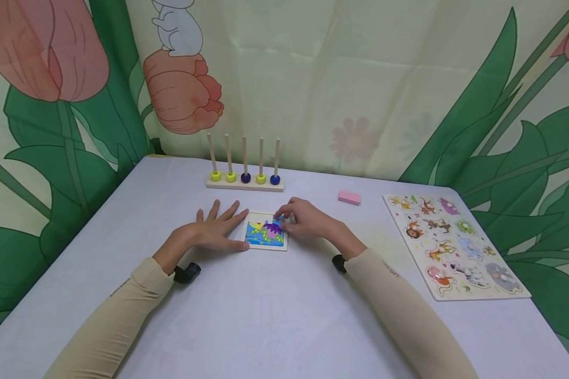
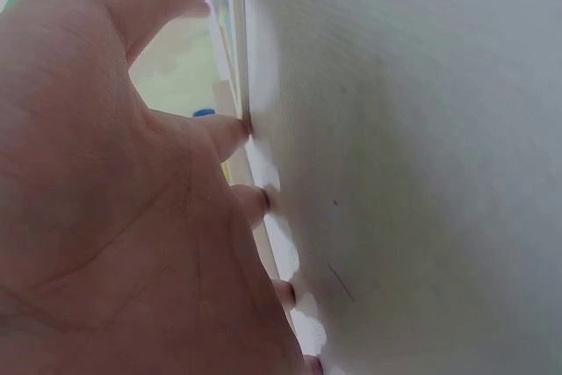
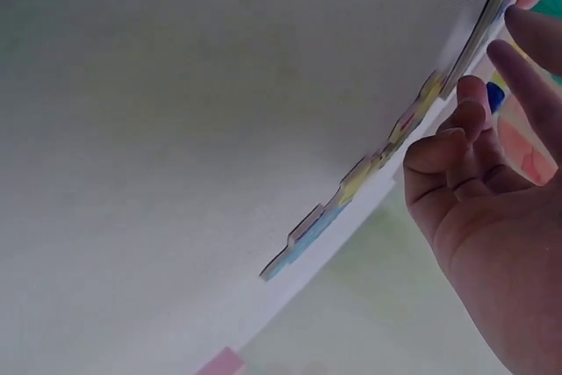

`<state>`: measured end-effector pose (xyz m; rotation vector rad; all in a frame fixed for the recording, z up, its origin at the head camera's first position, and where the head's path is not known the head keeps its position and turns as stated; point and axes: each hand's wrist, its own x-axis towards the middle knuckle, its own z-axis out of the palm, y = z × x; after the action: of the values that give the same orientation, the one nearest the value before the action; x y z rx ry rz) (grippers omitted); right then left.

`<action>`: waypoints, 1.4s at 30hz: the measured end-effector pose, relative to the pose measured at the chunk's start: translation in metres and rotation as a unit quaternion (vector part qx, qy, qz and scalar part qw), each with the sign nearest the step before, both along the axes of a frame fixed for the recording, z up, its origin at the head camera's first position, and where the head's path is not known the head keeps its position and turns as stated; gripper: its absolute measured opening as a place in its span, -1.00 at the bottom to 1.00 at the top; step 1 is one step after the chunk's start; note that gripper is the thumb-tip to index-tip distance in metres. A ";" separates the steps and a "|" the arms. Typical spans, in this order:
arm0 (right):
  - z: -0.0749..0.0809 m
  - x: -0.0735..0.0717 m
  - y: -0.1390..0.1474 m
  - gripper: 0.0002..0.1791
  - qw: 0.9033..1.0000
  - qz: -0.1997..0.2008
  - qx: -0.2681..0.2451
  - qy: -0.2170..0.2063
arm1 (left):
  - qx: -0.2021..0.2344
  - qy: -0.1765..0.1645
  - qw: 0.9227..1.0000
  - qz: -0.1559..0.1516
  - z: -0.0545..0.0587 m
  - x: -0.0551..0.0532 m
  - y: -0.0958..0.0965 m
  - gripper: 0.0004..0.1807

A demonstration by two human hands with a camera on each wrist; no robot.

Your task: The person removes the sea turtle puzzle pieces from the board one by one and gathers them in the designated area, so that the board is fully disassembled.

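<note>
A small square jigsaw puzzle (image 1: 265, 247) in a white frame lies flat on the table, its picture blue, yellow and purple. Bare white backing shows along part of its top. My left hand (image 1: 213, 231) is spread with fingers straight, thumb and index fingertip at the puzzle's left corners. At the upper right corner, my right hand (image 1: 308, 220) pinches a small blue puzzle piece (image 1: 278, 217) between thumb and index finger, its other fingers curled. Several flat coloured pieces (image 3: 351, 182) lie on the table in the right wrist view; the right hand hides that spot in the head view.
Behind the puzzle stands a wooden peg rack (image 1: 246, 185) with yellow and dark blue beads. A pink block (image 1: 349, 197) lies right of it. An animal peg board (image 1: 455, 247) lies at the table's right side. A flowered curtain (image 1: 303, 79) hangs behind.
</note>
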<state>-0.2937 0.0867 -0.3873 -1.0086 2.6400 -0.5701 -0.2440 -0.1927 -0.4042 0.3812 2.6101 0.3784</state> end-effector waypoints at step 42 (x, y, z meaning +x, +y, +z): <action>0.006 0.007 -0.012 -0.73 0.998 -0.044 0.013 -0.030 | 0.003 -0.001 1.000 0.003 0.008 0.005 0.003 0.18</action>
<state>-0.2866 0.0742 -0.3817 -0.8576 2.6432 -0.5739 -0.2392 -0.1900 -0.3966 0.3737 2.6093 0.3886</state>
